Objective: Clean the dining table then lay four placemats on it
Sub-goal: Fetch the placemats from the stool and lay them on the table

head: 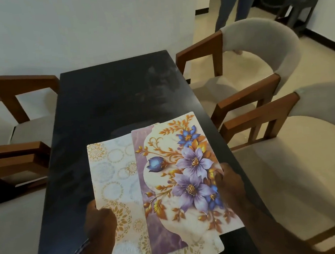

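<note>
Over the near half of the black dining table (pixel 106 104) I hold overlapping placemats. The floral placemat (pixel 180 179), purple and blue flowers with gold leaves, lies on top toward the right. My right hand (pixel 230 184) pinches its right edge. Under it, sticking out to the left, is a white placemat with gold circles (pixel 112 180). My left hand (pixel 100 220) grips that mat's left edge, thumb on top. I cannot tell whether more mats lie beneath.
Wooden chairs with beige cushions flank the table: two on the right (pixel 258 59) (pixel 303 166) and two on the left (pixel 14 114) (pixel 7 164). A person's legs (pixel 232 2) stand at the far right by a dark stand (pixel 298 7). A white wall is behind the table.
</note>
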